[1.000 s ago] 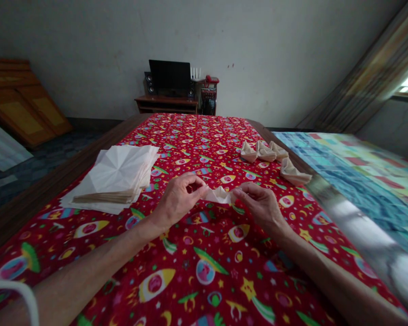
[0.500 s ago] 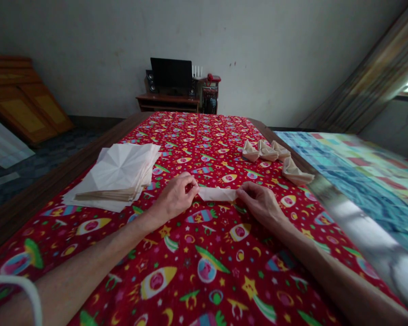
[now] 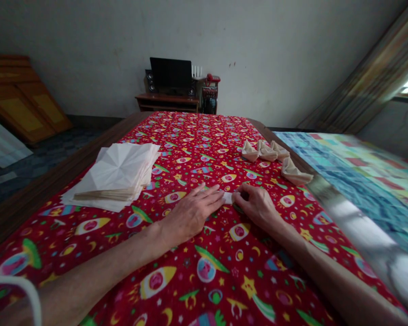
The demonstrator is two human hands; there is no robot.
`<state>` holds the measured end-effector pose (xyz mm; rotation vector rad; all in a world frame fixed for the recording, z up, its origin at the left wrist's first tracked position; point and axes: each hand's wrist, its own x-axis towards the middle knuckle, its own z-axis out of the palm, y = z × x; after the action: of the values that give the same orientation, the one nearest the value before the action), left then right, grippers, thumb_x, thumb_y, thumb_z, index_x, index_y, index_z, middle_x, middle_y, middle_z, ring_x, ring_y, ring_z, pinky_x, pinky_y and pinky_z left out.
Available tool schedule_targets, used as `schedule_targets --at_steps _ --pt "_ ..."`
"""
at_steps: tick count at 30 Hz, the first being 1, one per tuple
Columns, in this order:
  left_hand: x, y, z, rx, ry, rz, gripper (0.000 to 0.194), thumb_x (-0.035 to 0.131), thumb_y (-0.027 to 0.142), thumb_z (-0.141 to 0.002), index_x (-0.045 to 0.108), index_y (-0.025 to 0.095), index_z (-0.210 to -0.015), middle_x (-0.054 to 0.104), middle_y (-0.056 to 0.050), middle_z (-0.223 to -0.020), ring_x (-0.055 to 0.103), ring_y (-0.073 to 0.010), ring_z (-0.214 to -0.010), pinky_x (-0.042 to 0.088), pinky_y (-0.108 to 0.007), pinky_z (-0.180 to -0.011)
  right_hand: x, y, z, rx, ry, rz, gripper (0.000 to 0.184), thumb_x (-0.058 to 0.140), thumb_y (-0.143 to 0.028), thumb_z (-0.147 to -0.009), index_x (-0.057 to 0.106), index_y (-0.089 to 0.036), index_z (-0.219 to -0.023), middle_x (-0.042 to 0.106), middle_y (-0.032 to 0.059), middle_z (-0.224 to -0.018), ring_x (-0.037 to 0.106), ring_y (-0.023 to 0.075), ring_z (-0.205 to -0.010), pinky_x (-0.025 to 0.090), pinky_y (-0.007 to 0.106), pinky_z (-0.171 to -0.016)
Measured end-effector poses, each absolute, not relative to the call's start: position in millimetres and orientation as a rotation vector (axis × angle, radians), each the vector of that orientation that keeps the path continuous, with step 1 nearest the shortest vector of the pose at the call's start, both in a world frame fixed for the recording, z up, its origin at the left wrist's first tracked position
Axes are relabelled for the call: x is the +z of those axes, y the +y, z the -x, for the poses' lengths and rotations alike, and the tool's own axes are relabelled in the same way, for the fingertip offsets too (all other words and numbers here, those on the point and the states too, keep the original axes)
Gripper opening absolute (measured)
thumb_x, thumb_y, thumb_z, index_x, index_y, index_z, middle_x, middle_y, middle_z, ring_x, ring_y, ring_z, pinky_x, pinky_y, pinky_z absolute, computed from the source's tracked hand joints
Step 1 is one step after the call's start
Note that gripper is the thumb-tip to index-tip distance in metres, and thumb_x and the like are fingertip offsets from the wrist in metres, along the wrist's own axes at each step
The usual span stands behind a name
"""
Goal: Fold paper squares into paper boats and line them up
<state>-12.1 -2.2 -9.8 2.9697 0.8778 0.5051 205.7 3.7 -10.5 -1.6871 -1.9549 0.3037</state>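
A folded strip of white paper [image 3: 228,198] lies on the red patterned cloth in front of me, mostly covered by my hands. Flat on its left part rests my left hand [image 3: 193,208], with fingers stretched out toward the right. My right hand [image 3: 256,203] pinches the strip's right end between thumb and fingers. To the left is a stack of creased white paper sheets [image 3: 119,170]. Several folded paper pieces [image 3: 294,172], shaped like little boats, stand at the right edge of the cloth.
The red cloth [image 3: 156,276] covers a dark wooden table [image 3: 7,222]. Right of it lies a bed with a blue patchwork cover [image 3: 343,181]. A monitor [image 3: 172,72] stands on a desk by the far wall. A white curved tube [image 3: 23,283] crosses the lower left corner.
My left hand has let go of its pinch on the strip's left end and now lies flat over it, further right. My right hand stays on the right end.
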Motion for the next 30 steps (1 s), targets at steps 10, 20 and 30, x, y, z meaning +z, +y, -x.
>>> schedule_targets --at_steps 10,20,30 --pt "-12.3 -13.7 10.1 0.388 0.988 -2.881 0.045 0.034 0.029 -0.097 0.034 0.018 -0.141 0.037 -0.006 -0.147 0.03 -0.0199 -0.137 0.014 -0.042 -0.115 -11.6 -9.0 -205.3 -0.24 -2.172 1.507 0.02 0.049 -0.024 -0.088 0.065 -0.016 -0.097 0.066 0.0129 -0.104 0.061 0.0238 -0.09 0.048 0.034 -0.073" --pt "-7.0 -15.7 7.5 0.321 0.996 -2.924 0.042 0.034 0.028 -0.097 0.041 0.014 -0.136 0.042 -0.01 -0.144 0.031 -0.0211 -0.137 0.022 -0.04 -0.112 -17.4 -36.1 -196.3 -0.083 -2.613 1.112 0.057 0.039 -0.037 -0.095 0.03 -0.009 -0.144 0.036 0.0154 -0.146 0.032 0.024 -0.136 0.034 0.044 -0.109" --pt "-4.6 -20.8 24.1 0.307 1.128 -2.953 0.042 0.034 0.029 -0.097 0.043 0.017 -0.136 0.042 -0.003 -0.144 0.036 -0.0179 -0.135 0.024 -0.038 -0.112 -15.5 -36.1 -217.8 -0.15 -2.745 1.124 0.055 0.032 -0.04 -0.098 0.029 -0.013 -0.145 0.032 0.0111 -0.148 0.028 0.0235 -0.137 0.026 0.048 -0.113"
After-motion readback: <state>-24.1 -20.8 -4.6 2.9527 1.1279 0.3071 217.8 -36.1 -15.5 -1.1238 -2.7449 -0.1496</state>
